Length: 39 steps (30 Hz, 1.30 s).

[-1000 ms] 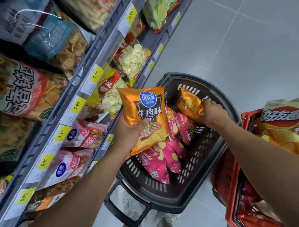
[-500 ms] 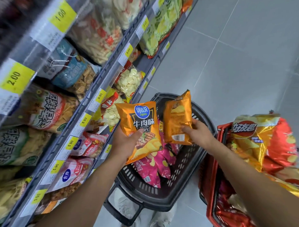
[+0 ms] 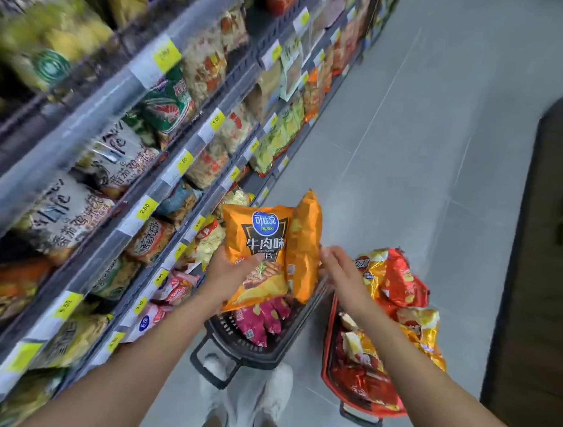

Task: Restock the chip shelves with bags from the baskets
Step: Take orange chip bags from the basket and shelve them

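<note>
Two orange bags (image 3: pixel 256 241): left hand (image 3: pixel 234 272) grips one, right hand (image 3: pixel 339 270) touches other.

Grey floor tiles (image 3: pixel 437 162) fill the aisle to my right and run on to the far end, crossed by thin pale grout lines. Along the far right edge lies a dark brown surface (image 3: pixel 535 273) with a straight border against the tiles; whether it is a mat or a fixture I cannot tell. Near me, at the bottom, my two white sneakers (image 3: pixel 278 394) stand on the tiles. On the left, yellow price labels (image 3: pixel 144 208) sit in slanting rows. One reads 2.00, some farther off read 1.00, and the nearest is too blurred to read.
</note>
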Tool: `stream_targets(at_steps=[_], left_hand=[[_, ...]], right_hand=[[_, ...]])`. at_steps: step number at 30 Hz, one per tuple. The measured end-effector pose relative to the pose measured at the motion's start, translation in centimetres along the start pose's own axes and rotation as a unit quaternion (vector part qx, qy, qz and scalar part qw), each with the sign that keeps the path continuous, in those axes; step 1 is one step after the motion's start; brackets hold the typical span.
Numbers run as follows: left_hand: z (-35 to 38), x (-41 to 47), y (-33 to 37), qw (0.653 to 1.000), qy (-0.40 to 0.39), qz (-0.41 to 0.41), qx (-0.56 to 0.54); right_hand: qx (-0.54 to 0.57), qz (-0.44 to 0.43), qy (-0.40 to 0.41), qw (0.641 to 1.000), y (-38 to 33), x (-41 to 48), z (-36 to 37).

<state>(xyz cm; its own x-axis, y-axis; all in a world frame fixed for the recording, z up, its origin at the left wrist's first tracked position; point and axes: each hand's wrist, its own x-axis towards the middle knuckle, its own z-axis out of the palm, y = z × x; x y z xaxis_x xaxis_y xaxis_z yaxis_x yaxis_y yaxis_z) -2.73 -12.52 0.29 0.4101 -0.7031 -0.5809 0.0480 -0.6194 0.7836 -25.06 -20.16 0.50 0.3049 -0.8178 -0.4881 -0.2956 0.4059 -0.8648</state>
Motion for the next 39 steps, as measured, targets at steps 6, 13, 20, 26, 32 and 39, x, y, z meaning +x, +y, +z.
stream_targets(at_steps=[6, 13, 20, 26, 32, 39], left_hand=[[-2.4, -7.5, 6.2, 0.999, -0.002, 0.054, 0.002], [-4.9, -15.0, 9.7, 0.993, -0.038, 0.109, -0.034], [-8.4, -22.9, 8.2, 0.986, -0.073, 0.137, -0.053], [-10.5, -30.0, 5.1, 0.981, -0.068, 0.167, -0.072], [-12.4, -35.4, 3.5, 0.980, -0.029, 0.177, -0.082], [-13.6, -42.1, 3.0, 0.971, 0.020, 0.218, -0.098]], right_hand=[[-0.030, -0.116, 0.068, 0.991, -6.2, -5.8, -1.8], [0.017, -0.112, 0.101, 0.988, -9.8, -10.9, -1.2], [0.091, -0.050, -0.053, 0.993, -10.4, -18.5, 0.3], [0.159, -0.031, -0.104, 0.981, -10.3, -27.1, 2.7], [0.133, -0.046, -0.076, 0.987, -10.1, -32.5, 2.6], [0.024, -0.161, 0.005, 0.987, -12.7, -36.5, 0.8]])
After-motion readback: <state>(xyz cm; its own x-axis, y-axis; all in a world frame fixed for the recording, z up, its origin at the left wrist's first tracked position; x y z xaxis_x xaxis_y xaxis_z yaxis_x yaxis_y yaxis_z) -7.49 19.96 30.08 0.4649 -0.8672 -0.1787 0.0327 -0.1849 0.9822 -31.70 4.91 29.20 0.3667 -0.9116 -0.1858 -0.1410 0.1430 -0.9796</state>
